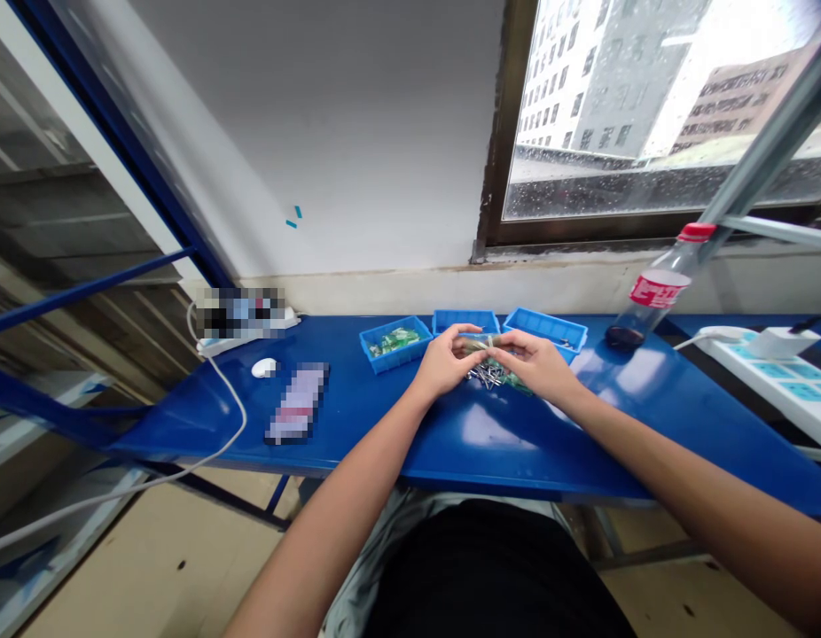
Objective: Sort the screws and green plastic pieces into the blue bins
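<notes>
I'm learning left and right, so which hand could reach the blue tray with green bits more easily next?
Probably the left hand: it is close to that tray with green bits, while the right hand is farther away, near the rightmost tray.

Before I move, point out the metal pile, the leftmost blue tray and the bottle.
Metal pile (488, 376): head view, middle of its exposed part.
Leftmost blue tray (402, 358): head view, front wall.
Bottle (659, 290): head view, red label.
</notes>
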A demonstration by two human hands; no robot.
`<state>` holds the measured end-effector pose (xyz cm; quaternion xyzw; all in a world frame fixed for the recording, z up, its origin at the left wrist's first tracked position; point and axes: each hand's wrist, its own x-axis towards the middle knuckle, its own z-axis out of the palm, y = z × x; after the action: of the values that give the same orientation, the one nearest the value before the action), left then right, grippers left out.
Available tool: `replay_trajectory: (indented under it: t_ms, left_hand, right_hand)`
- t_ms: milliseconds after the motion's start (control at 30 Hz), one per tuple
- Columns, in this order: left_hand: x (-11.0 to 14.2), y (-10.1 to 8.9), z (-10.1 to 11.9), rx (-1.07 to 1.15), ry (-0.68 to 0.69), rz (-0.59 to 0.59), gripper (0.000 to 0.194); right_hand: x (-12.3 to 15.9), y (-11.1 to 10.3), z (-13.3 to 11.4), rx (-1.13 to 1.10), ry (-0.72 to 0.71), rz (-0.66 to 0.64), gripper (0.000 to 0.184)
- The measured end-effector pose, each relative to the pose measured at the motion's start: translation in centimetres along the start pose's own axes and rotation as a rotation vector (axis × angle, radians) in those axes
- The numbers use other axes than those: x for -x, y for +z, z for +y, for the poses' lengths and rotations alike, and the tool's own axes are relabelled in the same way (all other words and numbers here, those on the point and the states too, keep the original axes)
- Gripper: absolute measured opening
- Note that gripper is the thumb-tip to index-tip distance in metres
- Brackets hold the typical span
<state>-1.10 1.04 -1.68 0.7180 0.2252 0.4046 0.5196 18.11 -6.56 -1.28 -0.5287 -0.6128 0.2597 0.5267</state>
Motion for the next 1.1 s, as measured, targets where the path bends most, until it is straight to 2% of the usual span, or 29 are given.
replay_trajectory:
  t_ms: [133,233,267,333,433,533,633,833,900,1000,1100]
  left_hand:
    - [-0.1,-0.1,0.0,-0.045,0.025,0.109,0.051]
    - [-0.1,-0.2,0.3,-0.189,0.062,0.229,0.038]
    - [0.0,-0.2,0.5,-0.22,0.062,0.223,0.033]
    - [0.1,-0.2,0.6,-0.22,0.052,0.134,0.03]
    - [0.1,0.0,0.2,-0.168,0.047,0.005,0.041]
    - [0.0,0.0,-0.4,-0.193,0.043,0.014,0.045]
    - [-0.1,-0.2,-0.4,-0.224,0.031,0.046,0.033]
    - [0.0,-0.4,0.5,-0.247,0.065,0.086,0.023]
    - [0.1,-0.3,0.6,-0.236,0.07,0.054,0.024]
    - [0.2,-0.2,0.7,-0.165,0.036,0.016,0.036]
    - [0.1,-0.2,0.4,-0.078,-0.003,0.025,0.045]
  right_hand:
    - [0.0,-0.1,-0.3,-0.049,0.066,0.016,0.051]
    - [-0.1,-0.3,-0.3,-0.091,0.089,0.087,0.05]
    - [-0.1,-0.3,-0.2,-0.097,0.086,0.111,0.049]
    - [-0.1,-0.2,-0.3,-0.111,0.076,0.135,0.047]
    - [0.0,0.0,-0.4,-0.166,0.083,0.065,0.048]
    - [0.0,0.1,-0.6,-0.209,0.124,-0.009,0.048]
    - [0.0,0.0,-0.5,-0.207,0.132,0.004,0.048]
    - [-0.2,-0.5,0.0,-0.016,-0.016,0.227,0.055]
    - [-0.2,-0.6,0.2,0.022,-0.022,0.181,0.056]
    - [-0.1,-0.5,0.4,-0.017,0.035,0.036,0.05]
    - [-0.1,-0.4,0.5,-0.079,0.098,0.022,0.049]
